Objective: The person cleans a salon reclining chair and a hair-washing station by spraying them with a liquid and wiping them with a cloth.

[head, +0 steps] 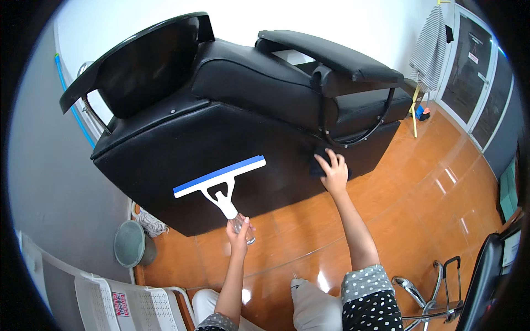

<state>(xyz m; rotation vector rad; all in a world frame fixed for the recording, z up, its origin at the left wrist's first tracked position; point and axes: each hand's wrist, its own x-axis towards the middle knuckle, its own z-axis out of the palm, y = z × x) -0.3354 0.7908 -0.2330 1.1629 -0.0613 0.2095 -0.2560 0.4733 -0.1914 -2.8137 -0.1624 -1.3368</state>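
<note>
My left hand (240, 235) grips the clear bottle handle (237, 224) of a squeegee sprayer (219, 177) with a white head and a blue blade edge. The blade points away from me, in front of the black side panel (265, 136) of a salon shampoo chair (248, 78). With spread fingers, my right hand (334, 171) presses a dark cloth (318, 167) against the right part of that panel, below the curved armrest bracket. The cloth is partly hidden under the hand and hard to tell from the black panel.
A black wash basin (153, 62) tops the chair's left end. At lower left are a grey bucket (129, 244), a mop head (152, 222) and a white perforated plastic chair (136, 306). A wheeled chair base (426, 306) stands at lower right. A glass door (468, 70) is far right.
</note>
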